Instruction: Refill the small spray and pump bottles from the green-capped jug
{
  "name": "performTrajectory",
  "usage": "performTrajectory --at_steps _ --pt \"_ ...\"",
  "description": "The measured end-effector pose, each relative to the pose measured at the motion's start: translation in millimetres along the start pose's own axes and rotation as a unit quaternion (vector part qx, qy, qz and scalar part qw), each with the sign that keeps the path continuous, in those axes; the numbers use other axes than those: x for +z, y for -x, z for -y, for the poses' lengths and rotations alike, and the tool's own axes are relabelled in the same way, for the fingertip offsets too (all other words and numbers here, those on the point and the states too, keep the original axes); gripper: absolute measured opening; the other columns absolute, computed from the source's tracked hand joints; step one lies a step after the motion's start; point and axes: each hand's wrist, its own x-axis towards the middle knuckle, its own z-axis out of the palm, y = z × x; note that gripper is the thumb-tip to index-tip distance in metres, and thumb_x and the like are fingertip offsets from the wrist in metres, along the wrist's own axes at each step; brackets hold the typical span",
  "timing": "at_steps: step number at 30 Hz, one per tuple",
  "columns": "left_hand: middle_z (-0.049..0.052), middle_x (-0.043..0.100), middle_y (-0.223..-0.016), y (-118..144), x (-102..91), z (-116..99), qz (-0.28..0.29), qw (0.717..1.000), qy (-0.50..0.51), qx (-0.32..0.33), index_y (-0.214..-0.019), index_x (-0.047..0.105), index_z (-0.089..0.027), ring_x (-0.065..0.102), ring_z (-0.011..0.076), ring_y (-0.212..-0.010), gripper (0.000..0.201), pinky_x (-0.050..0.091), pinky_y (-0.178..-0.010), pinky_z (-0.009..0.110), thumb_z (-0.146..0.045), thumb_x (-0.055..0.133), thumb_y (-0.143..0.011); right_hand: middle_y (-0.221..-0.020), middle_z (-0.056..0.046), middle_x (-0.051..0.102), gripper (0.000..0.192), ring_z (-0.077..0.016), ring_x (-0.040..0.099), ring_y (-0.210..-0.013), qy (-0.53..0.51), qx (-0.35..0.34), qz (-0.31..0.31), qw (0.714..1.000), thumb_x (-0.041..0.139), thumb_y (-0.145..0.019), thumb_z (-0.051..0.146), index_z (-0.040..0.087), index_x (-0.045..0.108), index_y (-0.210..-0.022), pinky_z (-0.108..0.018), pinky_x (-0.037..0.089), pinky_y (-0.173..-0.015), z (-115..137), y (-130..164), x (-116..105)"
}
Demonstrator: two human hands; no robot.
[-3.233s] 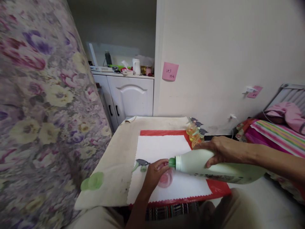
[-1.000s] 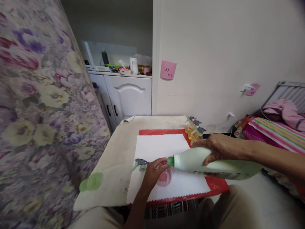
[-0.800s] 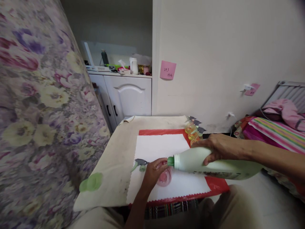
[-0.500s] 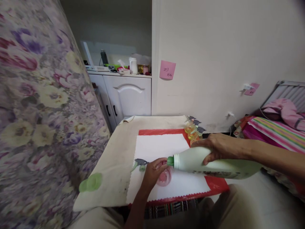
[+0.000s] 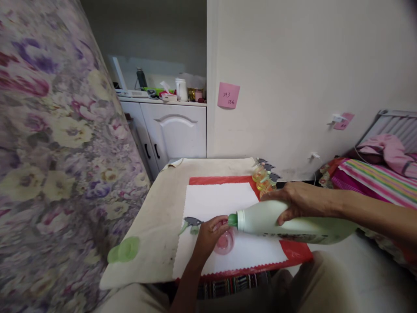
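I am sitting at a small table (image 5: 156, 217) covered with a beige cloth, with a red mat (image 5: 293, 254) and a white sheet (image 5: 221, 200) laid on top. My right hand (image 5: 301, 200) grips a large pale green bottle (image 5: 293, 226) from above, fingers curled around its body. The bottle lies nearly level, its green neck pointing left, toward my other hand. My left hand (image 5: 206, 237) is wrapped around a small pink bottle (image 5: 225, 242) standing on the white sheet, fingers closed on its top, right at the big bottle's mouth. I cannot tell whether liquid is flowing. Just beside my left hand, a grey spray head (image 5: 193, 223) lies on the sheet. A green cap (image 5: 125, 250) rests on the cloth near the table's left front edge. Several small yellow spray bottles (image 5: 263, 179) stand at the far right corner, behind my right hand.
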Motion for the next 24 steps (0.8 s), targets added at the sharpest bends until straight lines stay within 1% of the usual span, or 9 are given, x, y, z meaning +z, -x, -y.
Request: performTrajectory --at_steps 6,14,18,24 --pt "0.008 0.075 -0.1 -0.5 -0.7 0.3 0.0 1.0 0.004 0.004 -0.094 0.074 -0.018 0.067 0.0257 -0.098 0.024 0.05 -0.089 0.034 -0.029 0.066 -0.075 -0.073 -0.003 0.066 0.051 -0.0158 0.056 -0.058 0.003 -0.013 -0.005 1.0 0.065 -0.077 0.054 0.022 0.061 -0.116 -0.024 0.036 -0.053 -3.6 -1.1 1.3" --pt "0.008 0.075 -0.101 -0.4 0.0 0.4 0.001 1.0 0.003 0.0 -0.094 0.073 -0.018 0.066 0.0258 -0.098 0.024 0.049 -0.09 0.035 -0.029 0.066 -0.075 -0.07 -0.003 0.064 0.05 -0.015 0.056 -0.056 0.004 -0.007 -0.004 1.0 0.065 -0.077 0.053 0.02 0.062 -0.114 -0.024 0.035 -0.052 -0.9 -1.6 -0.3" --pt "0.007 0.075 -0.1 -0.7 0.1 -2.0 0.002 1.0 0.002 -0.001 -0.094 0.074 -0.018 0.066 0.0257 -0.098 0.024 0.049 -0.089 0.035 -0.03 0.066 -0.075 -0.07 -0.003 0.064 0.053 -0.0156 0.055 -0.055 0.003 -0.016 -0.006 1.0 0.065 -0.076 0.055 0.019 0.062 -0.115 -0.024 0.034 -0.051 -1.9 -2.2 0.0" --pt "0.007 0.075 -0.1 -1.0 -0.1 -2.7 -0.001 1.0 -0.003 -0.003 -0.094 0.073 -0.018 0.066 0.0258 -0.098 0.025 0.05 -0.089 0.035 -0.032 0.066 -0.074 -0.07 -0.003 0.064 0.05 -0.0146 0.054 -0.055 0.003 -0.018 -0.007 1.0 0.064 -0.077 0.054 0.019 0.062 -0.113 -0.024 0.034 -0.051 -2.4 -1.4 0.3"
